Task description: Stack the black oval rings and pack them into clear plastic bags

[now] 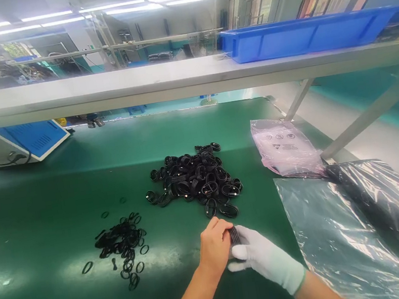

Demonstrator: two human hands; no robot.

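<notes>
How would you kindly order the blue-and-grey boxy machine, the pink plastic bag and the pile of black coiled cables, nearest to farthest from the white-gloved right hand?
1. Pile of black coiled cables: just ahead, slightly left.
2. Pink plastic bag: ahead, to the right.
3. Blue-and-grey boxy machine: far back left.

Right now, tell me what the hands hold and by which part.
A black cable coil, held by its sides between bare left hand and gloved right hand.
</notes>
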